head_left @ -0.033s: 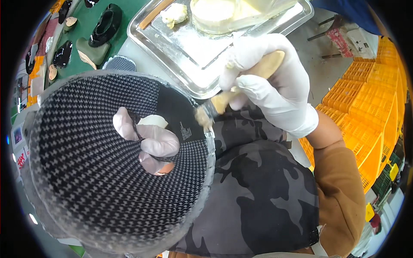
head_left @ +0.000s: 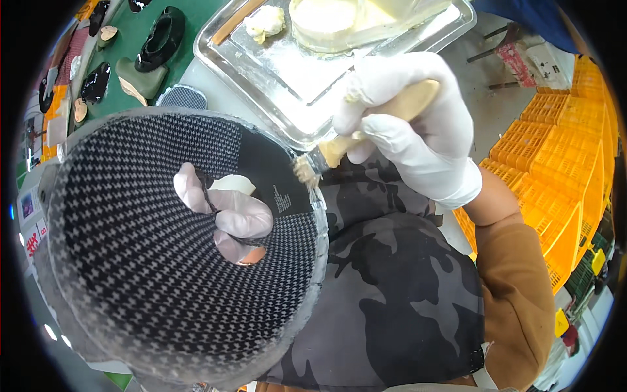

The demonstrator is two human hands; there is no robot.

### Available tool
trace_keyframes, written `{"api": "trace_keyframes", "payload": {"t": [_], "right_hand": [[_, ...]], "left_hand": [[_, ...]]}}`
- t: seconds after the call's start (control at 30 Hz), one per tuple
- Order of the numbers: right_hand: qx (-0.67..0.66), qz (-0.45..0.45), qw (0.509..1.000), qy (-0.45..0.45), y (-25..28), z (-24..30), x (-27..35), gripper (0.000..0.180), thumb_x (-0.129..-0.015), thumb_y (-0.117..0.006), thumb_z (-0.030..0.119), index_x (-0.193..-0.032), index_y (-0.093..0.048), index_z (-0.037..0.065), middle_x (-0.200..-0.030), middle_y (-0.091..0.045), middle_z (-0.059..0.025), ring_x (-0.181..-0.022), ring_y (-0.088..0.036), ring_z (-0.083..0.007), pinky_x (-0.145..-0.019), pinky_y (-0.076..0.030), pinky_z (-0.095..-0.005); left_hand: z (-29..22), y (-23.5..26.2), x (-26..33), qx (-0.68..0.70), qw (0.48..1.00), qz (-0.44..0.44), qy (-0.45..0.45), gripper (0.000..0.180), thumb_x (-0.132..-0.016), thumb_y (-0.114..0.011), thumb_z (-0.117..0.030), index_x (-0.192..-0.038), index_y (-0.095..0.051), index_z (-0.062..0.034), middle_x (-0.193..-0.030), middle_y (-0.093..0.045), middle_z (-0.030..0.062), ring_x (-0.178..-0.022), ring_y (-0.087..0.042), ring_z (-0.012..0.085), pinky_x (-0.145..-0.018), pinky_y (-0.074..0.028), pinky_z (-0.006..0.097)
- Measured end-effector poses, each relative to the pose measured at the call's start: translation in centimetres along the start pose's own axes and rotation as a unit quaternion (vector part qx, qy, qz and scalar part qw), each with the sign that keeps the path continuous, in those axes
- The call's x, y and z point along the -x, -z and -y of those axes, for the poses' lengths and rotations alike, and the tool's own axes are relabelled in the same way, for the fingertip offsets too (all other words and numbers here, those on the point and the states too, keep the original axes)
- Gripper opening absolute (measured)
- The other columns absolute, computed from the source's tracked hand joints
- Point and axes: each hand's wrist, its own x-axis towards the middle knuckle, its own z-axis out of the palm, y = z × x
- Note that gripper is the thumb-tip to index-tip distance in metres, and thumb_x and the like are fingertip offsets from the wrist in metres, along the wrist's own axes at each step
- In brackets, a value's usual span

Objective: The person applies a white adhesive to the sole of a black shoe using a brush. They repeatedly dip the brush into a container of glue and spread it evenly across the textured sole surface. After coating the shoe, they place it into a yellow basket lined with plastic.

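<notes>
- The brush (head_left: pixel 334 150) had shifted slightly since the earlier frame: its bristles sat a little higher along the rim, and its rounded handle end had moved a touch to the right.
- The bristles, smeared by motion before, now showed more clearly.
- The lined tube (head_left: pixel 150 274) had scarcely moved, its wide mouth facing up toward the viewer as before; the left fingers inside it kept nearly the same place.
- The right hand (head_left: pixel 428 144), in a white glove, came in from the right with the wrist bent, its thumb and fingers closed around the wooden handle of the brush. The brush slanted down to the left.
- The left hand (head_left: pixel 240 217), also gloved, showed only as curled fingers deep within the tube, grasping a dark edge at its far end; the palm was hidden.
- The tube, with patterned black-and-grey lining and a pale grey rim, surrounded the left fingers and lay left of the right hand.
- The bristles reached the tube's right-hand rim; whether they pressed on it could not be told.
- Beyond the tube and the right hand stood a metal tray (head_left: pixel 287 73), holding a pale lump (head_left: pixel 264 23) and a wooden stick (head_left: pixel 238 21).
</notes>
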Motion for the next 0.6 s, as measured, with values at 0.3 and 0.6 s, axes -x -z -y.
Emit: {"api": "trace_keyframes", "payload": {"t": [0.3,0.6], "right_hand": [[-0.032,0.051,0.997,-0.038,0.4,-0.1,-1.0,0.022,-0.088,-0.053,0.009,-0.106,-0.043,0.002,-0.086,-0.059,-0.0143,-0.068,-0.061,-0.0146,-0.052,-0.050,-0.0207],[0.074,-0.034,0.980,0.182,-1.5,-6.0,-5.1,0.014,-0.085,-0.061,0.009,-0.097,-0.055,0.003,-0.085,-0.062,-0.0062,-0.079,-0.062,-0.0118,-0.066,-0.051,-0.0245]], "left_hand": [[0.5,-0.4,0.5,0.051,0.998,-0.021,0.036,0.037,-0.087,-0.028,0.004,-0.123,-0.026,0.0065,-0.108,-0.047,0.0335,-0.092,-0.056,0.0481,-0.079,-0.052,0.051],[-0.6,1.1,2.9,0.269,0.910,-0.057,0.309,0.041,-0.091,-0.036,-0.005,-0.132,-0.029,-0.0011,-0.119,-0.047,0.0320,-0.107,-0.053,0.0406,-0.092,-0.045,0.044]]}}
